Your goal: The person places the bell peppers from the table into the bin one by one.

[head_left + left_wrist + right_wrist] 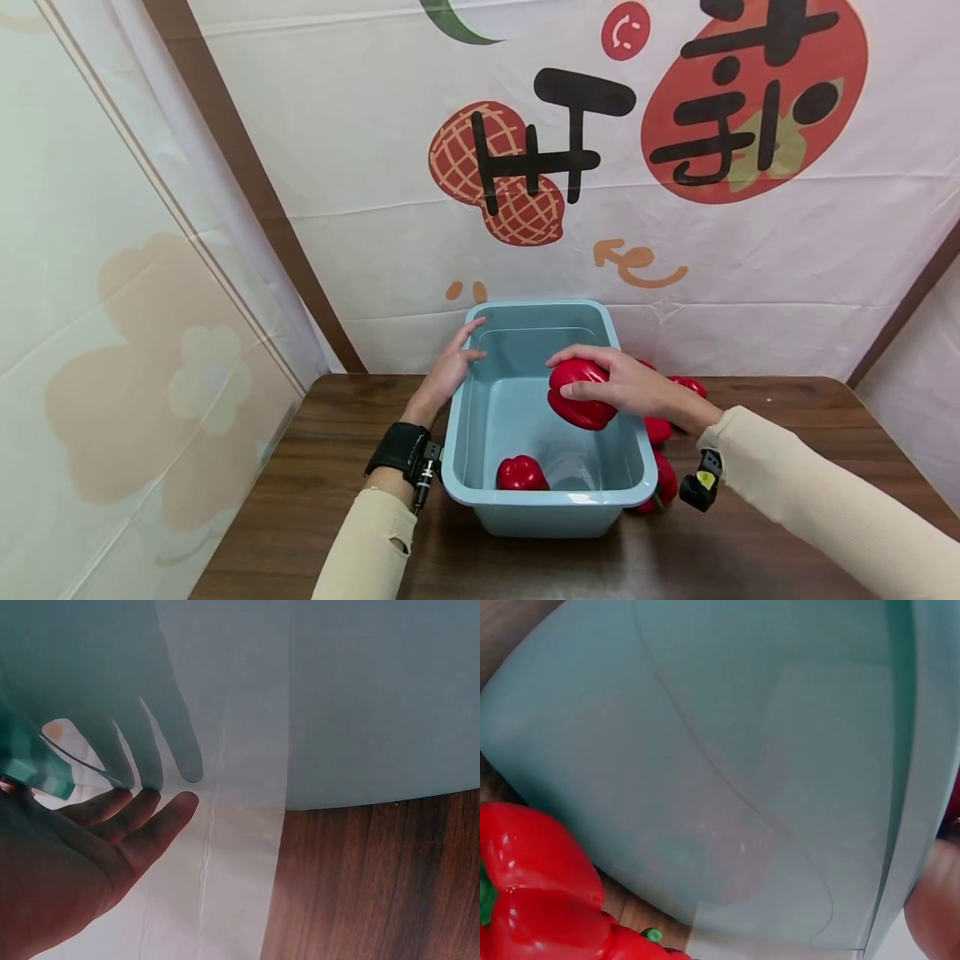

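Observation:
A light blue plastic tub (551,498) stands on the table. Over its right half my right hand (633,383) grips a red bell pepper (577,407) between thumb and fingers. Another red bell pepper (522,473) lies on the tub floor at the near end. My left hand (448,371) rests at the tub's left rim with thumb and a finger stretched over it. In the left wrist view, straight fingers of the left hand (97,862) touch the outer wall. The right wrist view catches only a sliver of the right hand (934,900) past the rim.
Several red bell peppers (663,479) lie along the tub's right side, partly hidden by the tub and right arm; the right wrist view shows one closely (540,877). A printed curtain (390,250) hangs behind the brown wooden table (787,408).

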### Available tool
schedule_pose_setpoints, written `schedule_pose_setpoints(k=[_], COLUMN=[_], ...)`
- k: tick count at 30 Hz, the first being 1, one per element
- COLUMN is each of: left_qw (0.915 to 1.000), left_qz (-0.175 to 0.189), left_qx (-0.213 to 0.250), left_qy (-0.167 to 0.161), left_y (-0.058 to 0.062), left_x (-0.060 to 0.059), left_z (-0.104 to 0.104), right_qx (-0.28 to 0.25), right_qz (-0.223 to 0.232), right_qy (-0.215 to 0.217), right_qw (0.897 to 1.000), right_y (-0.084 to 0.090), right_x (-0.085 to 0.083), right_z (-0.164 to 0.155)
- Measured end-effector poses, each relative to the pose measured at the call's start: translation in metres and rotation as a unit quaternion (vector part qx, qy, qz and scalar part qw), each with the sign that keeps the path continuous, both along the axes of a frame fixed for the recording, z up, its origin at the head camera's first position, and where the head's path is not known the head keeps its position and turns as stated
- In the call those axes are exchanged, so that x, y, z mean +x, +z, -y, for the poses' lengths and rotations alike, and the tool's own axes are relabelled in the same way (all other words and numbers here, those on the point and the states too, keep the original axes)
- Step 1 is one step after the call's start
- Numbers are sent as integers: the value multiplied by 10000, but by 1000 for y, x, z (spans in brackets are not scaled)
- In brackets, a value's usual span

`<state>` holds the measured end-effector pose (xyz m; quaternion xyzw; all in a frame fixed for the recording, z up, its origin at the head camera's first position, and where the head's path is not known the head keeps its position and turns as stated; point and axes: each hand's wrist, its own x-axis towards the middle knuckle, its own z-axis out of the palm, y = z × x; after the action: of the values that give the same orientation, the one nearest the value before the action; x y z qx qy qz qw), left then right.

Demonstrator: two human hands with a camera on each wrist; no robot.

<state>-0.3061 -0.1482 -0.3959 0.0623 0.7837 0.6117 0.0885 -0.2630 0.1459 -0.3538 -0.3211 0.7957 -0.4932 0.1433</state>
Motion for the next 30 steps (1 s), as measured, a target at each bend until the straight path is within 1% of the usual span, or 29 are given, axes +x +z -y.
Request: schedule_pose_setpoints(k=[6, 14, 22, 30], left_qw=[10000, 10000, 9999, 9999], left_qz=[29, 44, 138, 122], left_qx=[-31, -59, 54, 48], left_qy=[54, -59, -19, -97], left_y=[0, 0, 2, 2], left_x=[0, 0, 1, 1], left_z=[0, 1, 1, 0], right_qx=[144, 249, 350, 352], right_qz=[36, 119, 158, 163], right_qy=[48, 66, 114, 111], right_qw=[9999, 9996, 9992, 9992], right_y=[0, -1, 0, 1], right_x=[-3, -5, -7, -7], right_z=[2, 3, 4, 4])
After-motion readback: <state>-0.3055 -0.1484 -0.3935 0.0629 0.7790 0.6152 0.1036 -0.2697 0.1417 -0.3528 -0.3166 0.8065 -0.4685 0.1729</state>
